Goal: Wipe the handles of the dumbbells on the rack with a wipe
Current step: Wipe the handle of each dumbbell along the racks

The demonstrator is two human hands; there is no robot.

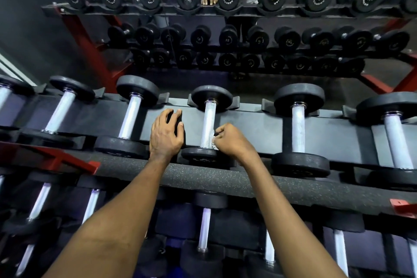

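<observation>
Two hands are at work on the top tier of the rack [248, 119]. Nearest me, below my forearms, a lower tier of dumbbells [204, 228] lies in shadow. Just past the speckled padded rail [225, 178] sits the near head [198, 156] of the dumbbell I am on. My right hand [232, 141] is clenched on the wipe [214, 141], pinching the white wad against the right side of the handle [208, 124] at its near end, just beyond that near head. My left hand [165, 134] lies on the rack's dark panel just left of the same handle, fingers bent and spread, grasping nothing that I can make out. It touches the rack, not the dumbbell. What the stroke turns on is that the handle's long axis runs straight away from me, near to far. The bare knurled length therefore lies ahead of the wipe, toward the far head [212, 97]. I judge the next move to be a push along that axis, away from me, by the right hand, which is the one on the steel, while the left braces. The left neighbour dumbbell [130, 117] and the right neighbour dumbbell [297, 128] lie roughly parallel, clear of my hands. Farther off stands a second rack [158, 10], with another person's hand [209, 0] resting on its top rail.
</observation>
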